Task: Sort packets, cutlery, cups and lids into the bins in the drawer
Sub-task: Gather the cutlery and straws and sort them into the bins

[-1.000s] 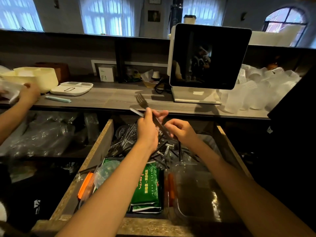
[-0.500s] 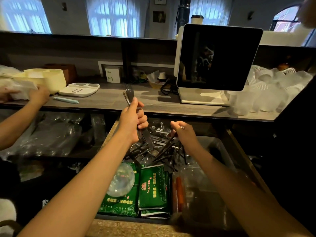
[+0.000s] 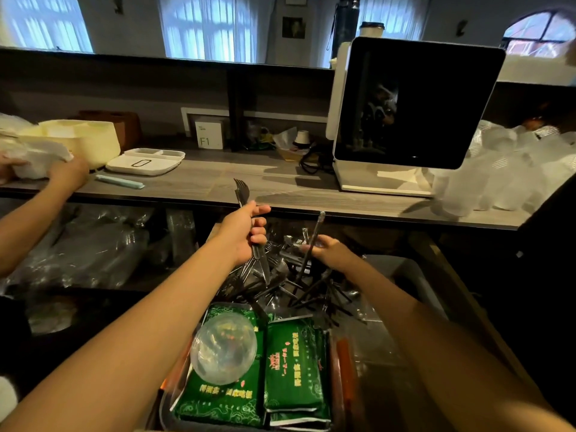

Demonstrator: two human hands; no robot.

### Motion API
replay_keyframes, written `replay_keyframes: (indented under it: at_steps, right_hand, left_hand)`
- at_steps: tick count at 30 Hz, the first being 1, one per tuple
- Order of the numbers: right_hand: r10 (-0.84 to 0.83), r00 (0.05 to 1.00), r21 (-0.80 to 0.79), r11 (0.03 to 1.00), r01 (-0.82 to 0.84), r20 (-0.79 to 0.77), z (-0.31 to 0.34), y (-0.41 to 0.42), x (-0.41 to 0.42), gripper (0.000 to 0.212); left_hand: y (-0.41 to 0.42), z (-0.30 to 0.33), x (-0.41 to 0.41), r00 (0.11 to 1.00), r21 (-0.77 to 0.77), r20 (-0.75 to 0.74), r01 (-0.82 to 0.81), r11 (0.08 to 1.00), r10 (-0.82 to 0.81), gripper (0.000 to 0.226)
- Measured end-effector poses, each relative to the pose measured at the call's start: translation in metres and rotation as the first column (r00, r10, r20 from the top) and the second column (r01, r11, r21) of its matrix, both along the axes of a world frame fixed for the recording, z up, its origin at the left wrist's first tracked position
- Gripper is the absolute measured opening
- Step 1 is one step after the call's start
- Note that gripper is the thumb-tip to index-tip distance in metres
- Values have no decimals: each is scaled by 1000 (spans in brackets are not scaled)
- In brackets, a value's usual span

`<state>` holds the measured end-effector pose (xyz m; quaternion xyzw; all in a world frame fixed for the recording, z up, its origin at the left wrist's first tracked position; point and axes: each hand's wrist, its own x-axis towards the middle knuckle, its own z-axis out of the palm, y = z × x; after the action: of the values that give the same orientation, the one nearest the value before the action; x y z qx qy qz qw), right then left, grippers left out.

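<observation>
My left hand (image 3: pixel 246 233) grips a bunch of black plastic forks (image 3: pixel 242 192) upright above the open drawer, tines pointing up. My right hand (image 3: pixel 330 251) pinches one wrapped black utensil (image 3: pixel 314 236), lifted from the tangled pile of black cutlery (image 3: pixel 290 282) at the back of the drawer. In front of the pile, green packets (image 3: pixel 294 366) lie in a bin with a clear dome lid (image 3: pixel 223 350) on top. An empty clear bin (image 3: pixel 402 275) sits to the right.
A white screen terminal (image 3: pixel 414 104) stands on the wooden counter (image 3: pixel 265 185) above the drawer. Clear plastic cups (image 3: pixel 505 169) are heaped at the right. Another person's hand (image 3: pixel 67 174) handles white wrapping at the left, by a cream container (image 3: pixel 84 140) and a white tray (image 3: pixel 146 160).
My left hand has stayed raised with the forks. My right hand has lifted a single wrapped utensil out of the pile. The view has shifted slightly.
</observation>
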<state>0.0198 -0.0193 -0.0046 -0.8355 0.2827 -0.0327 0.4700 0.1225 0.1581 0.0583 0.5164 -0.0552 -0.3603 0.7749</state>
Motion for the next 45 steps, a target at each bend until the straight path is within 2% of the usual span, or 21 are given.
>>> replay_keyframes:
  at_steps: [3, 6, 11, 16, 19, 21, 25, 29, 32, 35, 38, 41, 45]
  right_hand:
    - [146, 979, -124, 979, -163, -139, -14, -9, 6, 95]
    - [109, 976, -335, 927, -168, -190, -18, -14, 12, 92]
    - [160, 968, -333, 917, -217, -192, -21, -15, 18, 90]
    - [261, 960, -392, 877, -279, -101, -14, -17, 15, 42]
    - [188, 978, -513, 834, -205, -87, -10, -20, 11, 37]
    - [140, 990, -521, 845, -119, 1, -3, -22, 10, 39]
    - [105, 973, -497, 868, 12, 207, 23, -21, 8, 30]
    - [60, 888, -383, 914, 135, 456, 63, -8, 7, 20]
    - [6, 796, -176, 976, 126, 605, 97, 7, 5, 16]
    - [-130, 748, 68, 991, 114, 651, 127, 18, 7, 19]
    - [-247, 749, 263, 960, 101, 615, 153, 24, 8, 31]
    - [-342, 817, 414, 899, 141, 464, 164, 28, 5, 37]
    - [-344, 890, 403, 891, 209, 299, 144, 39, 1, 45]
  left_hand:
    - [-7, -5, 6, 1000, 22, -12, -2, 1000, 2, 34]
    - [-11, -10, 7, 1000, 48, -8, 5, 999, -5, 33]
    - [-16, -17, 5, 1000, 84, 10, 27, 996, -28, 33]
    - [-11, -14, 0, 999, 100, 31, 19, 995, -22, 32]
    - [-7, -9, -2, 999, 102, 33, 14, 995, -18, 32]
    - [-5, -7, -5, 999, 101, 35, 17, 995, -20, 31]
    - [-5, -1, -13, 998, 110, 55, 19, 994, -25, 26]
    - [-8, 8, -20, 998, 70, 55, 7, 997, -11, 32]
    - [-9, 16, -24, 999, 14, 30, -15, 1000, 15, 38]
    - [-10, 28, -30, 998, -83, -16, -58, 995, 56, 38]
    - [-13, 38, -33, 997, -161, -15, -79, 984, 77, 36]
    - [-11, 46, -41, 999, -138, 28, -36, 990, 40, 38]
    - [-8, 52, -56, 998, -95, 38, 46, 994, -43, 37]
